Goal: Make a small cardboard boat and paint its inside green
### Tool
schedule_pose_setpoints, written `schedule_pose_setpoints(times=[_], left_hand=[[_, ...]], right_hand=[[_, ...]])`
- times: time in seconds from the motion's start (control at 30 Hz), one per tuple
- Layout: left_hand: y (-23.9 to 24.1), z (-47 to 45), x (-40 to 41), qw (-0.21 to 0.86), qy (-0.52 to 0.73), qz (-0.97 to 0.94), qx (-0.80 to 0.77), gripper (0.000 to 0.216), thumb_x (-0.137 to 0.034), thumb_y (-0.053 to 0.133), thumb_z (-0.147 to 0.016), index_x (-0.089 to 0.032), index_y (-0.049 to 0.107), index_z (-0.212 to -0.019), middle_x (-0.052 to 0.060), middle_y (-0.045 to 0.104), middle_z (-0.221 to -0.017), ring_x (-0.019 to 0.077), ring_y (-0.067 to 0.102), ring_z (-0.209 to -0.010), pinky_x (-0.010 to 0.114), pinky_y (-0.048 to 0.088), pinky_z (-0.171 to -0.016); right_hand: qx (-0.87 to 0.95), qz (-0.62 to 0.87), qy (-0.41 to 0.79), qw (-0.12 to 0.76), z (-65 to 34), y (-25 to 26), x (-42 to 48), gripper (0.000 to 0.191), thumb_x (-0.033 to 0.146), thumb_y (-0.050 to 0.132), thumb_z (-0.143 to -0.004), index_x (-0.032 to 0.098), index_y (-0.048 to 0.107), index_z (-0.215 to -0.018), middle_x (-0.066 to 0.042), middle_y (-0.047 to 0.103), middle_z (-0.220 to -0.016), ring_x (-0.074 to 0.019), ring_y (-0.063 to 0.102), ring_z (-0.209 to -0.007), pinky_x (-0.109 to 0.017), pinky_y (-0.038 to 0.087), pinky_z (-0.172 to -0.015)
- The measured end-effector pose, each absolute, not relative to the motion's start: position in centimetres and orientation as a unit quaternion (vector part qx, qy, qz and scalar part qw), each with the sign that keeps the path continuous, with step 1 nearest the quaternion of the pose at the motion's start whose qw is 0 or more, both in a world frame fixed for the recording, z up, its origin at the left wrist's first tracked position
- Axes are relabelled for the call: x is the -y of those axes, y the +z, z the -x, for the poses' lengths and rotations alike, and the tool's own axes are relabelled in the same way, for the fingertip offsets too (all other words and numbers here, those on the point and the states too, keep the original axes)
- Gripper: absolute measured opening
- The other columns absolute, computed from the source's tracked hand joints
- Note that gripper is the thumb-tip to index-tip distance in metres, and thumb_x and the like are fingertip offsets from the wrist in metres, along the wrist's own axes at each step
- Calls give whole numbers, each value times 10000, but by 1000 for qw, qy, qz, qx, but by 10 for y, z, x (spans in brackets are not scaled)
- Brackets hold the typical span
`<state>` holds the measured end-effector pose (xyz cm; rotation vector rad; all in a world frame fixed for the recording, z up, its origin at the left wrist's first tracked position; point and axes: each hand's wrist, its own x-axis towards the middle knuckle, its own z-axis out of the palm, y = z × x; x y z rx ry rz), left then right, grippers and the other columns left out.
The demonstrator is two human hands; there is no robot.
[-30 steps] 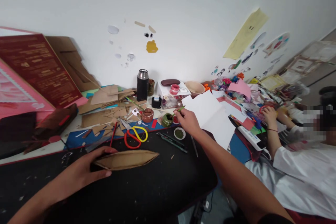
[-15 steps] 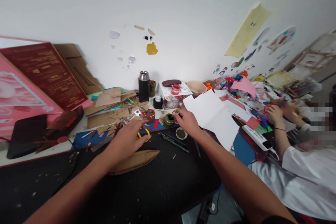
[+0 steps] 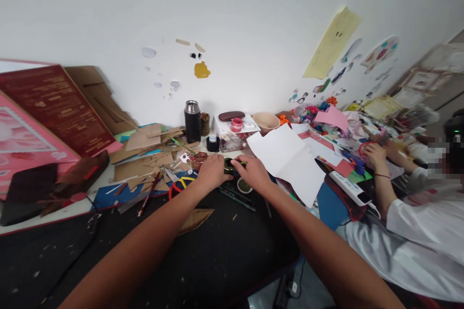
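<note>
My left hand (image 3: 213,171) is closed against the left side of a small jar of dark green paint (image 3: 228,165), its fingers partly hiding the jar. My right hand (image 3: 253,174) pinches a thin green stick (image 3: 240,162) at the jar's mouth; its far end is hidden. A round lid smeared with green (image 3: 244,184) lies just below the jar. Left of my left hand stands a jar of brown paint (image 3: 199,159). Scissors with red and yellow handles (image 3: 181,185) lie nearby. A pointed cardboard piece (image 3: 198,218) rests partly under my left forearm.
Dark pencils (image 3: 237,198) lie on the black table (image 3: 224,251). A black thermos (image 3: 192,123) stands behind, with cardboard scraps (image 3: 145,154) to its left. White paper sheets (image 3: 290,154) and a power strip (image 3: 350,188) lie rightward. Another person's hand (image 3: 375,154) works at the far right.
My left hand has moved right, from over the scissors to the green paint jar. The scissors now show more fully. My right hand stays by the jar with the thin stick.
</note>
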<state>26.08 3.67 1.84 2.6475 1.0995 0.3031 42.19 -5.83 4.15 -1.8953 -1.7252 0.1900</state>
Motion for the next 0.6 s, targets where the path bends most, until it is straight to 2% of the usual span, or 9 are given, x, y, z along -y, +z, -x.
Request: schedule_pose_setpoints(times=[0.2,0.3,0.37,0.47,0.6], left_hand=[[26,-268,-30,137,134,-900,-392,463,-390,901,-837,-107,695,-1139,258,741,-1246,432,706,-1251,489,559,-1057],[35,-258,-23,144,167,-895,-387,439,-366,857,-860,-117,669,-1170,240,734,-1251,419,702,-1254,492,557,-1064],[42,-242,-17,153,190,-890,-385,423,-324,814,-880,-146,640,-1222,200,749,-1242,385,725,-1228,468,568,-1041],[49,-204,-6,191,245,-870,-383,513,-344,798,-882,-204,578,-1323,132,782,-1205,353,774,-1137,457,596,-972],[50,-146,10,236,328,-837,-370,581,-355,797,-851,-246,549,-1365,108,768,-1273,338,770,-1180,451,607,-994]], right_hand=[[641,697,82,310,-415,45,58,242,357,651,-1089,214,813,-980,-92,841,-907,-268,754,-846,-329,489,-797],[637,689,85,336,-413,56,63,332,415,565,-1130,234,795,-974,-74,827,-887,-258,760,-854,-320,512,-798],[633,678,97,362,-410,65,68,415,460,481,-1158,244,774,-960,-45,778,-770,-241,743,-758,-312,517,-745],[610,636,160,445,-397,80,76,484,512,498,-1148,250,701,-795,8,630,-571,-208,671,-587,-301,493,-667],[638,574,236,456,-364,97,86,412,492,534,-1141,245,723,-870,19,662,-645,-160,602,-511,-277,464,-592]])
